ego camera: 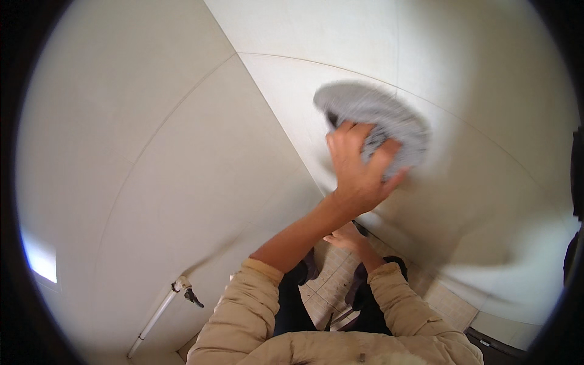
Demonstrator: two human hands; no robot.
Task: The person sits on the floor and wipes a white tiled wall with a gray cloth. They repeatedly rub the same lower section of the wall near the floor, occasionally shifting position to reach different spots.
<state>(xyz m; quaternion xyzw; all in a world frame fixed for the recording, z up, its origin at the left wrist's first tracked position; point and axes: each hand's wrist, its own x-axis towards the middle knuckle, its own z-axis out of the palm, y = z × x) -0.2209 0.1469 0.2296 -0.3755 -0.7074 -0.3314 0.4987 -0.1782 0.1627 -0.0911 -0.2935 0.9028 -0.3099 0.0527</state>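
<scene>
My left hand (358, 169) grips a grey cloth (392, 114) with spread fingers and holds it at the right-hand wall (292, 77), near the corner. The cloth is bunched under the fingers, fans out above them, and is blurred. A dark patch shows at its left edge. Lower down, my right hand (347, 237) hangs above the floor, below my left wrist. Part of it is hidden behind the left forearm, and whether it holds anything is unclear.
On the left wall (196, 150), a tap (189, 289) tops a white pipe (155, 317). My shoes stand on the tiled floor (326, 273) close to the corner. Dark objects (577, 173) edge the far right. A bright patch (41, 260) shows at far left.
</scene>
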